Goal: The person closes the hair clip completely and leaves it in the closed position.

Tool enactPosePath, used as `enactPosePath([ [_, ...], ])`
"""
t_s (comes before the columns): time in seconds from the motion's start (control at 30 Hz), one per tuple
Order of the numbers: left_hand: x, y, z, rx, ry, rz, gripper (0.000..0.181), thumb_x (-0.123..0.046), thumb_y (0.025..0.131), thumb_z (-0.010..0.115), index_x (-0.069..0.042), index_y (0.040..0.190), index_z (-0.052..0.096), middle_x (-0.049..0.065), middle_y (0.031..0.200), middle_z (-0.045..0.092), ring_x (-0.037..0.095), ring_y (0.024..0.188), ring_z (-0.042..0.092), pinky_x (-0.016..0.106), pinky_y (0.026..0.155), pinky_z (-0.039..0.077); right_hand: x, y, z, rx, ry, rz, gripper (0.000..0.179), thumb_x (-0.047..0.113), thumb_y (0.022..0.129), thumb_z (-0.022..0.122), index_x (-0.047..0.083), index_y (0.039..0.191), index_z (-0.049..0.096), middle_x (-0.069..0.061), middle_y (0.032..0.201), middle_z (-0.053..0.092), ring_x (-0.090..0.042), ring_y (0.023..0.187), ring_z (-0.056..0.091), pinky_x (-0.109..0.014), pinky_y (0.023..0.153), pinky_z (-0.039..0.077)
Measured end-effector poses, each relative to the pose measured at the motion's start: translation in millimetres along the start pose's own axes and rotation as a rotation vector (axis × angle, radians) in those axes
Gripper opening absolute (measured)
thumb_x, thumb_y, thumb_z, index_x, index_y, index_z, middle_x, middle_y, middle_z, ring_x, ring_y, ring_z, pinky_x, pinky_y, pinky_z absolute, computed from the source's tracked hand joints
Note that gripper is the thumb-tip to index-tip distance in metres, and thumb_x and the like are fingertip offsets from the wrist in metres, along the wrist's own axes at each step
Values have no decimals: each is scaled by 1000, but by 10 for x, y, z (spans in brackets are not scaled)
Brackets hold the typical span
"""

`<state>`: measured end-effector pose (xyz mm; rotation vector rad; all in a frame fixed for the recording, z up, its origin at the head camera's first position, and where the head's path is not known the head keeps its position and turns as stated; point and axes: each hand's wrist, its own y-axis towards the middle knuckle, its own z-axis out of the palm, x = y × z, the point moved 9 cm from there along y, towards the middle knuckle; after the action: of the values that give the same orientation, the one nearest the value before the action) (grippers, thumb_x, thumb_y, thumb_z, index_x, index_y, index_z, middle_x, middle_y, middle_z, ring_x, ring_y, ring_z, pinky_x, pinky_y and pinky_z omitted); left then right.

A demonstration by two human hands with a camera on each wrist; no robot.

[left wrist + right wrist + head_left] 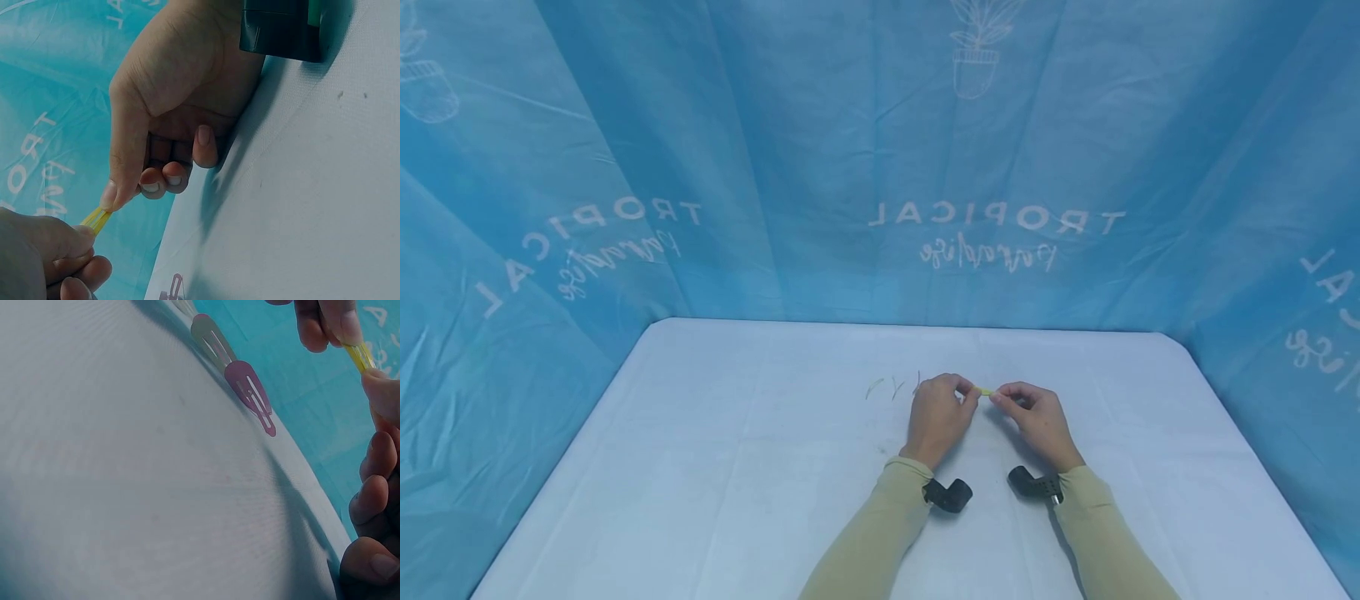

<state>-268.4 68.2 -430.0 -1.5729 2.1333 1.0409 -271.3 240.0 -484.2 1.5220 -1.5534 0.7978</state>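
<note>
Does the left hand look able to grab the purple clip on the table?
Probably, but not right away: the left hand is pinching the yellow item, so it would likely need to let go first. The purple clip lies nearby on the table, nothing visibly covering it.

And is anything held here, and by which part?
A yellow clip, pinched at its two opposite ends: one by the left hand, the other by the right hand.

Blue curtains (820,125) printed with white potted plants (976,73) and mirrored "Tropical Paradise" lettering (1032,217) enclose three sides of a white-topped table (700,467) with rounded far corners.
</note>
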Motion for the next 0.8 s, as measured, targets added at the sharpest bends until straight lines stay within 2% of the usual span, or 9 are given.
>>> enactPosePath([
  [0.8,9,-25,-8,5,7,-57,11,-23,92,73,-12,92,77,-2,83,73,12,78,64,31,79,49,36,10,4,-11,-19,-27,22,24,93,74,2,95,73,-8,90,69,-19,74,54,-27,64,43],
])
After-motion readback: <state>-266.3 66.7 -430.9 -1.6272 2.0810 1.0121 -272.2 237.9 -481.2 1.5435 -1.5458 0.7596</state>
